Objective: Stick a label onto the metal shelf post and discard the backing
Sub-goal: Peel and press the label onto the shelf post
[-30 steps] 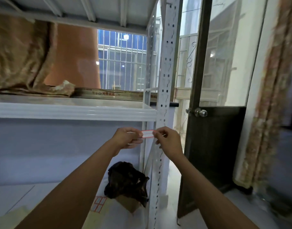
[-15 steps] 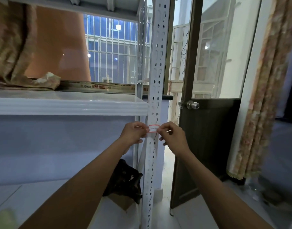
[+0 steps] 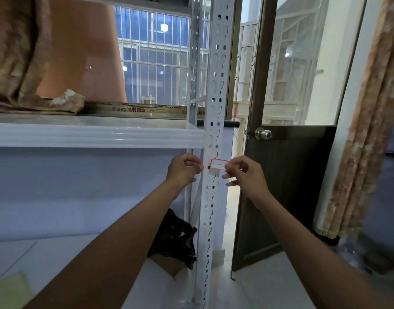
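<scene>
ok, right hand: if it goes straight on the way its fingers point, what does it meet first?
Likely the metal shelf post. The right hand pinches the label, fingers aimed left, and the post stands just behind the label; depth is unclear.

left grip (image 3: 183, 168): fingers pinching | right grip (image 3: 245, 172): fingertips pinching | arms: outstretched

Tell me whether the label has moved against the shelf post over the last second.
Yes. The label has shifted right: it was held just left of the shelf post, and now sits across the post's front face, below the white shelf.
</scene>
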